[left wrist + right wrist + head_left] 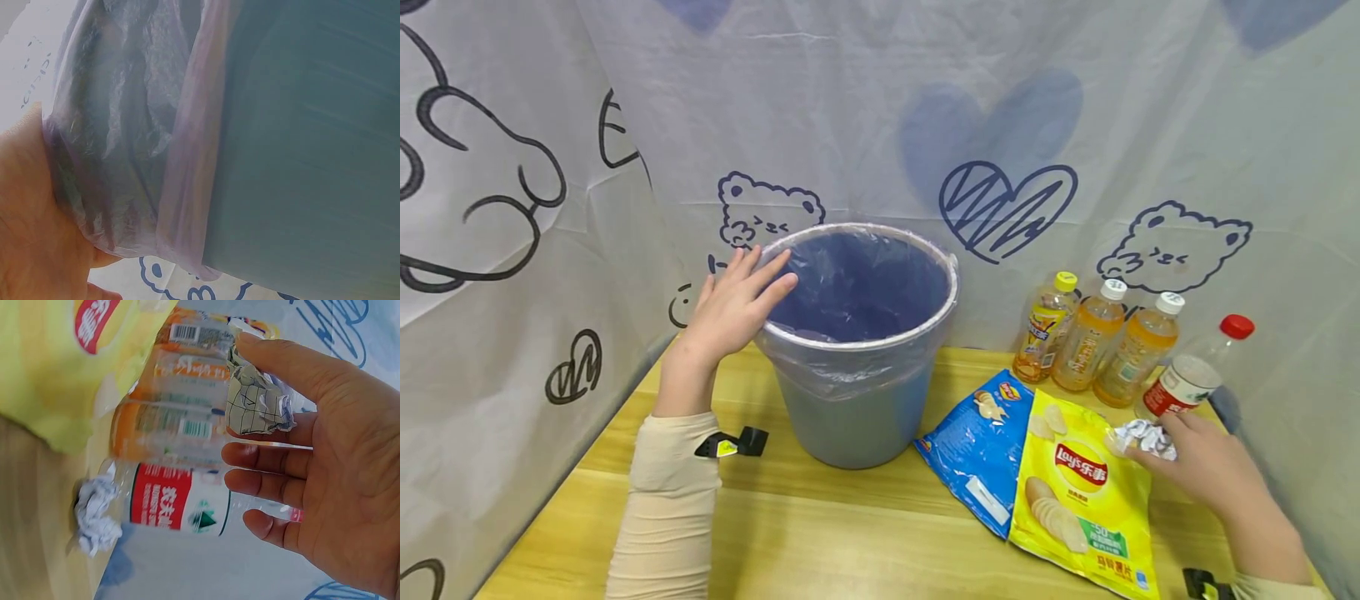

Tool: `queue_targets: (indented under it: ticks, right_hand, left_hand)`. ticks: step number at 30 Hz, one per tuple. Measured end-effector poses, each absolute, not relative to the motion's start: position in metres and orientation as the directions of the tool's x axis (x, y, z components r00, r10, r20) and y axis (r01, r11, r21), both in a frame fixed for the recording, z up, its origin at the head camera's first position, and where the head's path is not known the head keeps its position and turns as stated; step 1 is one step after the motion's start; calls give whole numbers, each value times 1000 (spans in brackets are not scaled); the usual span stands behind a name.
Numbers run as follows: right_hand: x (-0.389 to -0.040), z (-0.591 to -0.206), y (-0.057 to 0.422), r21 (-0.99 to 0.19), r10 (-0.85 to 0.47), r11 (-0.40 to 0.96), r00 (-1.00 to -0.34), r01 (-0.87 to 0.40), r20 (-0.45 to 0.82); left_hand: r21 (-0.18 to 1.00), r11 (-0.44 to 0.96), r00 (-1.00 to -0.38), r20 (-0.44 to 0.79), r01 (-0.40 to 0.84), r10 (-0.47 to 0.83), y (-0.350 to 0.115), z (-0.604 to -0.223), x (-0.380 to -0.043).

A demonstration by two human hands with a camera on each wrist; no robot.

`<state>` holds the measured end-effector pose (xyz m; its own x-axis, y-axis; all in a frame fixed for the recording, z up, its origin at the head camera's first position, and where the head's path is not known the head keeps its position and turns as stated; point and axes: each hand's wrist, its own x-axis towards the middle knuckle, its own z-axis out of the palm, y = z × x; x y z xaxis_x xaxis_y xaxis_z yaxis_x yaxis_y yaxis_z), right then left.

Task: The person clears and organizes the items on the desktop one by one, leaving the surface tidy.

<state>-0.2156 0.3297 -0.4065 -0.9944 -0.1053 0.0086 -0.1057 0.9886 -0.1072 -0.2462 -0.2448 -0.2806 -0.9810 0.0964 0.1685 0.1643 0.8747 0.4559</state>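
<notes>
My left hand rests on the left rim of a grey trash can, fingers extended over the edge. A clear plastic liner is folded over that rim, and the left wrist view shows the hand against it. At the right, my right hand pinches a crumpled paper ball between thumb and fingers, above the right edge of a yellow chip bag. Gridded lines mark the paper. Another crumpled white paper ball lies on the table near the bottles in the right wrist view.
Beside the yellow bag lies a blue chip bag. Behind stand a yellow-capped bottle, two white-capped bottles with orange labels, and a red-capped bottle. A printed cloth walls the back and sides of the wooden table.
</notes>
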Motion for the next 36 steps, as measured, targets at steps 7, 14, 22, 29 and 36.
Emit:
queue_targets:
  ticks: [7, 14, 22, 29, 36]
  right_hand:
    - [-222, -399, 314, -107, -117, 987, -993, -116, 2]
    - [-226, -389, 302, -77, -167, 982, -984, -171, 56]
    - [-230, -378, 288, -34, -192, 980, -979, -195, 76]
    - [-234, -370, 278, -25, -237, 970, -964, -241, 121]
    - [-237, -364, 263, -30, -265, 961, -950, -274, 165]
  left_hand:
    - [456, 875, -981, 171, 163, 93, -245, -281, -246]
    - [453, 877, -982, 168, 158, 90, -244, -279, -246]
    - [455, 875, -981, 168, 163, 95, -245, -281, -246]
    - [454, 876, -981, 169, 162, 94, -245, -281, -247]
    - [442, 883, -982, 166, 160, 94, -245, -281, -247]
